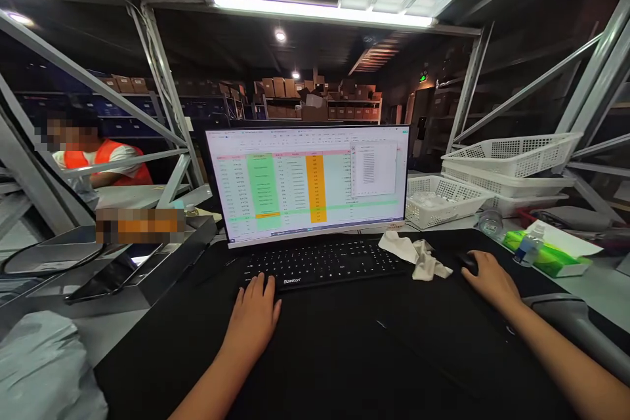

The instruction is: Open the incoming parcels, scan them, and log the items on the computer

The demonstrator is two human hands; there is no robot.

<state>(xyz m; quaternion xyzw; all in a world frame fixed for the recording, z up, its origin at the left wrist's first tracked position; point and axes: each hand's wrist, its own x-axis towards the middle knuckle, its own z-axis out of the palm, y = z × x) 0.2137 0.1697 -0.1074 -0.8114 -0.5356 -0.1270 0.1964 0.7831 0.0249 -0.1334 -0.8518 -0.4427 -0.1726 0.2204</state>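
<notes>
My left hand (256, 305) rests at the lower left corner of a black keyboard (319, 260), fingers stretched out over the keys and holding nothing. On the right, my right hand (489, 279) curls over a dark computer mouse (466, 262), which the fingers partly hide. Behind the keyboard stands a monitor (295, 184) showing a spreadsheet with green and orange columns and a smaller window at its right. A crumpled white cloth (418, 256) lies between the keyboard and the mouse. Everything here sits on a black desk mat (344, 354).
White perforated baskets (506, 157) are stacked at the right, near a green tissue pack (556, 256) and a small bottle (529, 246). A grey scanner-like device (566, 315) lies beside my right forearm. A grey plastic bag (44, 367) is at lower left. Beyond the rack frame sits a person in an orange vest (105, 157).
</notes>
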